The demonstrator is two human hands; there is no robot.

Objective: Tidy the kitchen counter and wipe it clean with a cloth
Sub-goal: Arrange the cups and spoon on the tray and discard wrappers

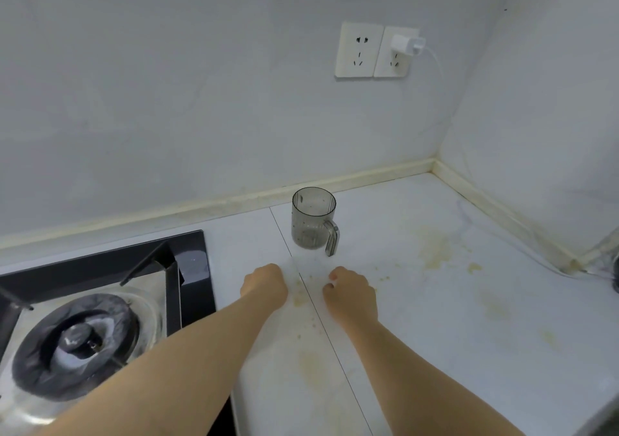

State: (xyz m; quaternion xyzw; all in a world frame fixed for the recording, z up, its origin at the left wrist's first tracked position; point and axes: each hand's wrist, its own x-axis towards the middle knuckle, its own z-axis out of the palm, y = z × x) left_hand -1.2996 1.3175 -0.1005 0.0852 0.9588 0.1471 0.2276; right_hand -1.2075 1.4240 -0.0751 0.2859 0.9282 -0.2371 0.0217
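A grey see-through plastic cup (313,218) with a handle stands upright near the back edge of the white counter (452,318). Yellow-brown stains (435,248) and crumbs mark the counter to its right and in front. My left hand (264,285) and my right hand (351,293) hover side by side just in front of the cup, both with fingers curled in and nothing visible in them. Neither hand touches the cup. No cloth is in view.
A black gas stove (100,318) with a burner fills the left. Two wall sockets (375,50) sit above the cup, one holding a white charger whose cable (542,261) runs down to the counter's right corner. Walls close the back and right.
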